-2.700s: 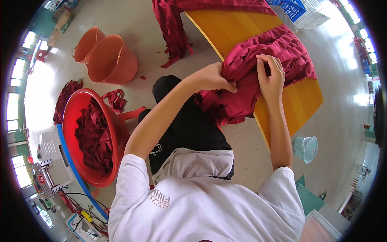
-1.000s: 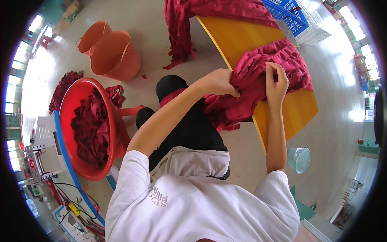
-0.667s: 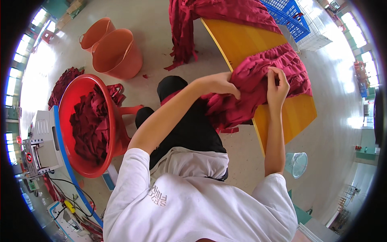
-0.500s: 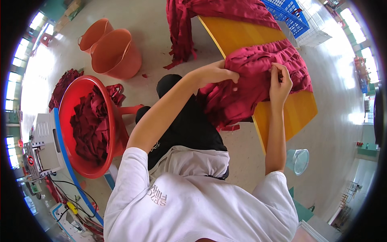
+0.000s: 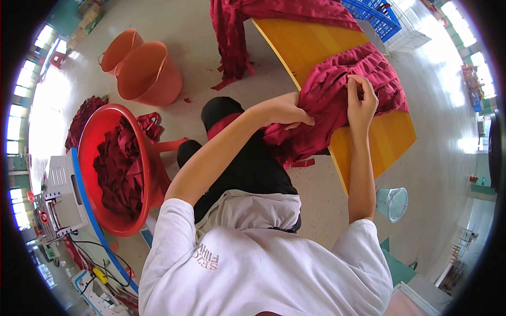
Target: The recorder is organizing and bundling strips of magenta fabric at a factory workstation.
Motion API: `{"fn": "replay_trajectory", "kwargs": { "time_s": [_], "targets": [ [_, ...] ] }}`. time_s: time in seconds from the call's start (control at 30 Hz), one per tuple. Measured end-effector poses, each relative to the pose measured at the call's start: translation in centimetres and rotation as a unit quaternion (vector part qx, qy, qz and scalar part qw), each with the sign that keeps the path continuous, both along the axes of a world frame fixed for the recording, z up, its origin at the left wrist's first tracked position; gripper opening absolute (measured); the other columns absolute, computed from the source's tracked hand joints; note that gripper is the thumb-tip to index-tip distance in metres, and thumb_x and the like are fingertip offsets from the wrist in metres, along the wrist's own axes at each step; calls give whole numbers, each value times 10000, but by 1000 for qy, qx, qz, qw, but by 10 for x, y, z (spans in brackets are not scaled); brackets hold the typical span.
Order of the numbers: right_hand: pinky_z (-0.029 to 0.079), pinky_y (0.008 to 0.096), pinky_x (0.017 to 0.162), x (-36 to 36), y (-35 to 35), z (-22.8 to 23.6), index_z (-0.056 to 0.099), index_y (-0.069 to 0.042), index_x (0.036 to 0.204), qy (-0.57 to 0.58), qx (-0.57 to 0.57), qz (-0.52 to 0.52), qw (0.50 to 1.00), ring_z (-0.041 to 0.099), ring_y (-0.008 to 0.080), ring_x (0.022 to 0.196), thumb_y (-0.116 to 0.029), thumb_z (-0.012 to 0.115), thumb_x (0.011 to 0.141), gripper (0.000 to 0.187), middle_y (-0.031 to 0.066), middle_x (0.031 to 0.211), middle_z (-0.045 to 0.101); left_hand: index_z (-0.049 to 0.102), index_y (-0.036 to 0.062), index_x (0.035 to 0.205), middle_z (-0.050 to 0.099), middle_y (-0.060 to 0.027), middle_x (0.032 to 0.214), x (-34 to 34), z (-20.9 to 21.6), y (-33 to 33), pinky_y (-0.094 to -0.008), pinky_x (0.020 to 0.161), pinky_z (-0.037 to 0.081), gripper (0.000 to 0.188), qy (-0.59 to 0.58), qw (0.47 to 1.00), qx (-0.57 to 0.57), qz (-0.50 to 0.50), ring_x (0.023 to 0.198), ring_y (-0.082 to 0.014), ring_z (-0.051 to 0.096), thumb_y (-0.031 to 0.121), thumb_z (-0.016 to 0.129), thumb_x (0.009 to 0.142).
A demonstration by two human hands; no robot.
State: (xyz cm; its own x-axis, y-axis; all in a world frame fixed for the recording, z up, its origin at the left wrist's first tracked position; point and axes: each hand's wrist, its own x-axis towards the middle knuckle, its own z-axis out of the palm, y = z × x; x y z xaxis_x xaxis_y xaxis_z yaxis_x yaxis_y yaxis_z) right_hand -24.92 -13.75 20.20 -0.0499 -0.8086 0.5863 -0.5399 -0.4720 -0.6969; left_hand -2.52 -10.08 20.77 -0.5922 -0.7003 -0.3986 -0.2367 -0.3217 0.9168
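A heap of dark red fabric strips (image 5: 337, 100) lies gathered in rows across the yellow wooden board (image 5: 379, 138) and hangs off its near left edge. My left hand (image 5: 287, 110) is closed at the left side of the heap, its fingers curled against the cloth and partly hidden. Over the heap's middle, my right hand (image 5: 362, 100) is pinched, thumb against fingertips; what sits between them is too small to make out. One red strip (image 5: 224, 125) lies across my black-clad knee beneath my left forearm.
At left stands a red tub (image 5: 138, 174) full of dark red strips. Two orange buckets (image 5: 150, 79) are on the floor beyond it. More strips (image 5: 232, 42) drape over the board's far end, near a blue crate (image 5: 387, 23). A clear bucket (image 5: 392, 204) stands at right.
My left hand has shifted down and its fingers have curled in. The cloth beside it has bunched, and a red strip now shows over my knee. My right hand has moved slightly left, still pinched.
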Motion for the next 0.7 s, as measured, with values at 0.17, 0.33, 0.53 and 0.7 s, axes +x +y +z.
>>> {"fn": "replay_trajectory", "kwargs": {
  "time_s": [0.17,0.33,0.53,0.7],
  "targets": [
    [512,294,756,0,-1,-4,694,-22,979,27,-25,2,999,657,181,787,-68,660,916,85,93,854,685,568,37,994,540,-11,620,-19,0,6,-283,482,341,313,-18,999,-28,-8,495,-110,462,85,772,761],
    [513,298,756,-2,-4,-8,692,-22,980,32,-28,6,999,658,189,791,-67,657,915,87,97,856,686,561,44,961,535,-17,612,-29,-11,16,-283,476,342,341,85,992,14,88,511,-112,482,37,787,707],
    [511,299,755,-2,-4,-4,693,-21,994,26,-15,0,1000,656,189,791,-66,657,914,99,104,857,687,646,49,990,634,-18,822,1,3,-1,-251,721,468,216,102,990,-19,100,811,-108,591,143,709,807],
    [508,295,753,-6,-5,-3,695,-23,1002,26,-16,-7,1000,651,189,782,-61,654,917,102,107,859,688,639,54,1065,649,-14,942,7,21,-10,-259,858,485,266,108,984,49,131,980,-117,596,188,700,844]
  ]
}}
